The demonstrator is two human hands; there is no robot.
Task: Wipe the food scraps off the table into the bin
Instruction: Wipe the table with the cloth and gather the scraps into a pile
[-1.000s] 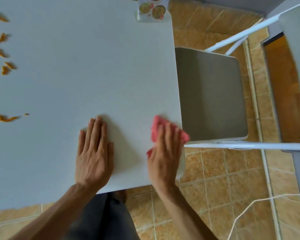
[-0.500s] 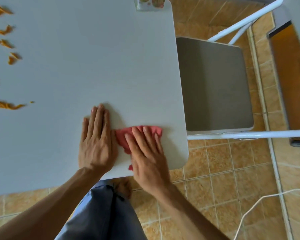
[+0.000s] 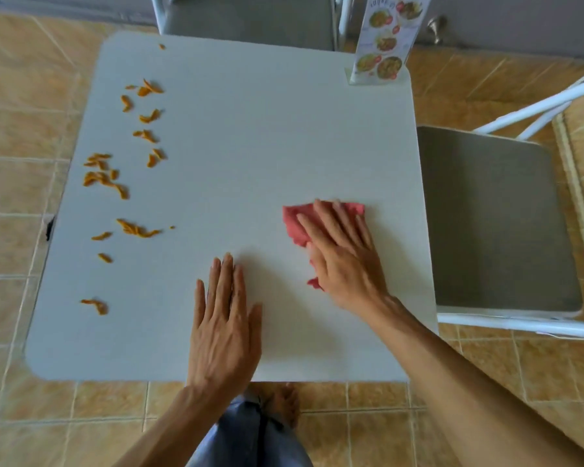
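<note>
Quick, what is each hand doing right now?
Left hand: open, flat on the table, holding nothing.
Right hand: open, fingers spread, pressing the pink cloth onto the table.

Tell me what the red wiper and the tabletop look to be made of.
The red wiper looks like soft cloth: it bunches and folds under the right hand. The tabletop looks like matte white laminate or plastic: smooth, even, with rounded corners and no glare. Neither can be confirmed from the look alone.
</note>
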